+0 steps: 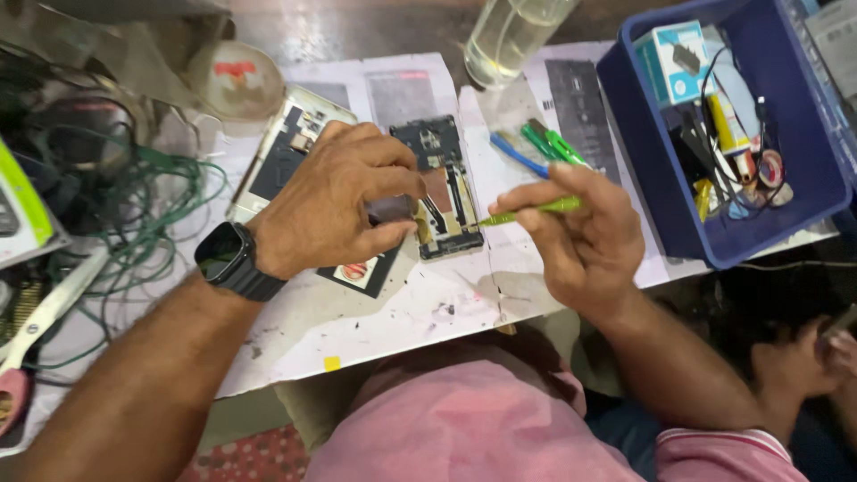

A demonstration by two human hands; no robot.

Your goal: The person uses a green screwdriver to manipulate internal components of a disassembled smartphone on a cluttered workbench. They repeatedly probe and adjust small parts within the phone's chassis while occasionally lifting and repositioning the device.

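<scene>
In the head view, I note my left hand (335, 201) pinching the edge of an opened phone chassis (439, 189) lying on the paper-covered worktop (393, 312), while my right hand (580, 232) grips a green screwdriver (527, 211) with its tip beside the chassis. I judge disassembly under way; next the tip needs seating squarely. The blue bin (714, 241), at right, holds small boxes, tools and cables; a clear glass (511, 36) stands behind.
</scene>
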